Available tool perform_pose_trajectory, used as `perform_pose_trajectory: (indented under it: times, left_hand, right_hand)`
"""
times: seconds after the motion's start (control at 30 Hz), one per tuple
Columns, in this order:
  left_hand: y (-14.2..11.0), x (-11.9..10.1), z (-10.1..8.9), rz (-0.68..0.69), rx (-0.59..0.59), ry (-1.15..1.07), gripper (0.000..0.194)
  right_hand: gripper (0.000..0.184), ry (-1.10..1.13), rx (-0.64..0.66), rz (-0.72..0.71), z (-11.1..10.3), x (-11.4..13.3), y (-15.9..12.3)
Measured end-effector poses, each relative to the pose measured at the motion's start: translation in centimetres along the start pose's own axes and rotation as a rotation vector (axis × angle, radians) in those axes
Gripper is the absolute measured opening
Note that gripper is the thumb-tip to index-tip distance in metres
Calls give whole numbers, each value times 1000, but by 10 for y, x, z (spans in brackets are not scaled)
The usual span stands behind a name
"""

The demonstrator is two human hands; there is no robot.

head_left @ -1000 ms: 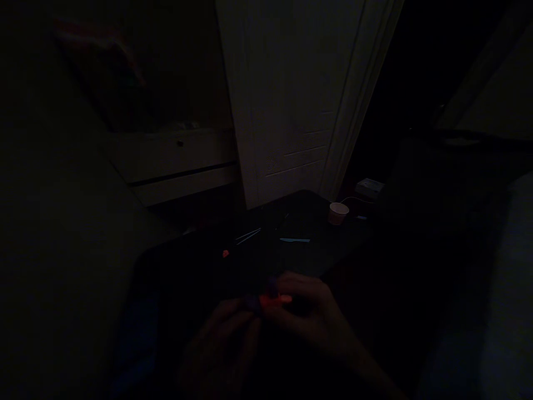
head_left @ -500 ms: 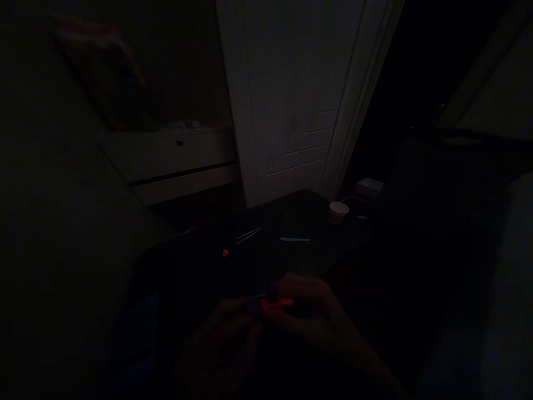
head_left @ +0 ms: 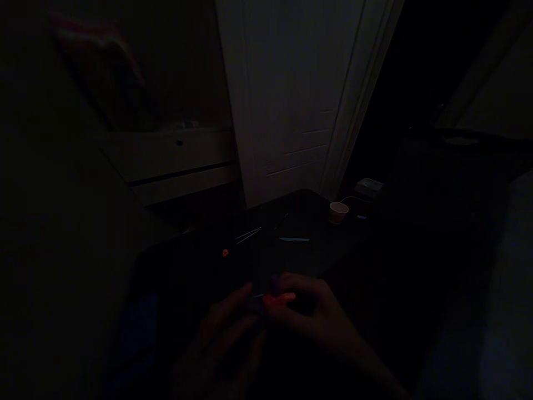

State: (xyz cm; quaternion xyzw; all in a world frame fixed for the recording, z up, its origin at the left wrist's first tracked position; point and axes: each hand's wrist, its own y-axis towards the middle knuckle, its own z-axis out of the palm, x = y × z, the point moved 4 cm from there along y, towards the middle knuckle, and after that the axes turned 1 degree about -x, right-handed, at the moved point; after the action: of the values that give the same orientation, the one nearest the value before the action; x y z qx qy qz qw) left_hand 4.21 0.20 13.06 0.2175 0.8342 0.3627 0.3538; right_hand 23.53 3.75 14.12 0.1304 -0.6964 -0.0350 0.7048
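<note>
The room is very dark. My right hand (head_left: 314, 316) is curled around a small orange-red object (head_left: 277, 300) at the near edge of a dark table (head_left: 200, 272). My left hand (head_left: 222, 339) meets it from the left, fingertips pinched at the same object, with one finger raised. A dim purple bit shows against the orange piece; I cannot make out what it is.
Farther back on the table lie a thin blue stick (head_left: 295, 239), two thin pale sticks (head_left: 249, 235), a tiny orange piece (head_left: 225, 253) and a small paper cup (head_left: 338, 211). Behind stand a white door (head_left: 291, 94) and pale drawers (head_left: 175, 164).
My left hand has shifted up slightly and one of its fingers now lifts toward the orange-red object. My right hand stays in place.
</note>
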Motion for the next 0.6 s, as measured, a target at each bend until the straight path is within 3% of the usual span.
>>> perform_pose_trajectory:
  times: [0.23, 0.43, 0.5, 0.6]
  left_hand:
    - [2, 8, -4, -7, 131, -117, 30]
    - [1, 13, 2, -301, 173, -361, 21]
    - [1, 14, 3, -293, 196, -359, 26]
    - [3, 12, 1, -170, 209, -312, 31]
  right_hand:
    - [29, -4, 15, 3, -2, 0, -2]
    - [30, -11, 24, 19, -5, 5, -1]
    - [30, -3, 37, 30, -6, 5, -1]
    - [30, -15, 86, 83, -5, 3, 0]
